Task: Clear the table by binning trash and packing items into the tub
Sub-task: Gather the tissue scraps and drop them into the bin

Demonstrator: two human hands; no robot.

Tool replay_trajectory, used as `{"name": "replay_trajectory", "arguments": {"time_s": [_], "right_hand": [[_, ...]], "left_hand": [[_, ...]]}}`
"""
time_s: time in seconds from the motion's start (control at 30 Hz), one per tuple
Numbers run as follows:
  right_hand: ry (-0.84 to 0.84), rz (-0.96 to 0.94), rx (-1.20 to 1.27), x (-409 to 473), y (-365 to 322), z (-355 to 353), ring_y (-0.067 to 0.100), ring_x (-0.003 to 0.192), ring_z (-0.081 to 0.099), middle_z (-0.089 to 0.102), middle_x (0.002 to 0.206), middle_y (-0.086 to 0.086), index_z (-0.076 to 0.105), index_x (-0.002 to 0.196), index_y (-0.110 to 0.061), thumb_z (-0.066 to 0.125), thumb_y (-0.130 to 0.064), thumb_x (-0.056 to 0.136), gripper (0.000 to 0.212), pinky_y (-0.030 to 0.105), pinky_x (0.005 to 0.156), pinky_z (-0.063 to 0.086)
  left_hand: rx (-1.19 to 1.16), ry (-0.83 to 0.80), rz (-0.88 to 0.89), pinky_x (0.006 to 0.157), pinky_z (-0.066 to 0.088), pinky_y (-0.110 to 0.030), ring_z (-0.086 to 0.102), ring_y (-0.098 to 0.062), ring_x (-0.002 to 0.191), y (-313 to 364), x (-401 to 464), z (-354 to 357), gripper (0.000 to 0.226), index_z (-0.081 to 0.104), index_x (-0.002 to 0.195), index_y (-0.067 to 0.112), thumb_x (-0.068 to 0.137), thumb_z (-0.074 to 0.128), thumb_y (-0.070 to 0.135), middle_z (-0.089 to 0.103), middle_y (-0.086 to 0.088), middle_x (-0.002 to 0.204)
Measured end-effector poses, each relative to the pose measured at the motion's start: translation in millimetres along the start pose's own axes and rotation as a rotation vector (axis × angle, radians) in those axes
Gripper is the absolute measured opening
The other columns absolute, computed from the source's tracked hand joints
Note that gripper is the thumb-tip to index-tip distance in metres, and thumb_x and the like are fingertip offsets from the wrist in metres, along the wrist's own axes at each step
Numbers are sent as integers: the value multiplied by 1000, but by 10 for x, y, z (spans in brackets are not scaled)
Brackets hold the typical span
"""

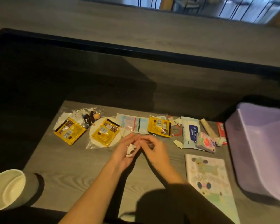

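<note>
My left hand cups a crumpled white paper scrap over the middle of the grey table. My right hand meets it fingertip to fingertip, fingers pinched; what it pinches I cannot tell. Behind the hands lie three yellow snack packets, one on a white disc in clear plastic. The lilac tub stands at the right edge. A white-lined bin is at the lower left.
Along the back row: a small doll, a flat pale packet, a wet-wipes pack, a pink tissue pack, a cardboard tube, a red wrapper and torn paper bits. A pastel notebook lies at the right front.
</note>
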State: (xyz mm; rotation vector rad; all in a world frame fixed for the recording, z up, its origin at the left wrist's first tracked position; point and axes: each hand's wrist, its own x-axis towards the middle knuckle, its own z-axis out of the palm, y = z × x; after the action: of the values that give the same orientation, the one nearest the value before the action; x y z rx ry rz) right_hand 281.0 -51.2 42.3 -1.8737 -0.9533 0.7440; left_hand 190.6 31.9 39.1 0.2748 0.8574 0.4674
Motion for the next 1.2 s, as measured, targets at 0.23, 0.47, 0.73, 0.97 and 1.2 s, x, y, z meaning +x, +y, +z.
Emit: {"name": "replay_trajectory", "arguments": {"time_s": [0.23,0.47,0.73,0.97,1.2], "right_hand": [[175,95,-832,127,665,-753,26,110,48,58,122,8,60,117,-14,53,-13,90,27,39,92,40],[-13,-23,-957,149,834,-824,26,114,47,56,126,10,54,122,-13,55,-9,89,33,36,95,38],[102,28,-408,109,486,-761,18,94,60,66,104,4,60,108,-19,52,-15,92,18,35,83,53],[-241,8,-86,8,113,-227,18,97,65,68,106,8,55,112,-24,52,-4,90,30,35,84,56],[-140,-9,-153,274,-5,60,16,84,63,67,92,5,61,101,-16,51,-9,92,15,34,77,56]], "left_hand": [[-18,58,-2,81,55,-32,65,-22,93,-282,61,147,42,45,133,1,92,44,-3,65,-15,98],[-12,88,-18,85,55,-36,64,-22,91,-442,94,260,38,48,130,-1,92,45,-2,65,-16,101],[56,57,-56,80,54,-32,65,-22,93,-631,95,391,28,54,120,1,96,41,7,68,-14,101],[-74,27,-60,49,55,-24,69,-18,59,-551,97,212,25,58,100,5,98,39,21,68,-12,71],[-176,170,142,76,57,-34,64,-24,105,-27,11,-100,35,47,131,3,97,39,9,64,-15,109]]}}
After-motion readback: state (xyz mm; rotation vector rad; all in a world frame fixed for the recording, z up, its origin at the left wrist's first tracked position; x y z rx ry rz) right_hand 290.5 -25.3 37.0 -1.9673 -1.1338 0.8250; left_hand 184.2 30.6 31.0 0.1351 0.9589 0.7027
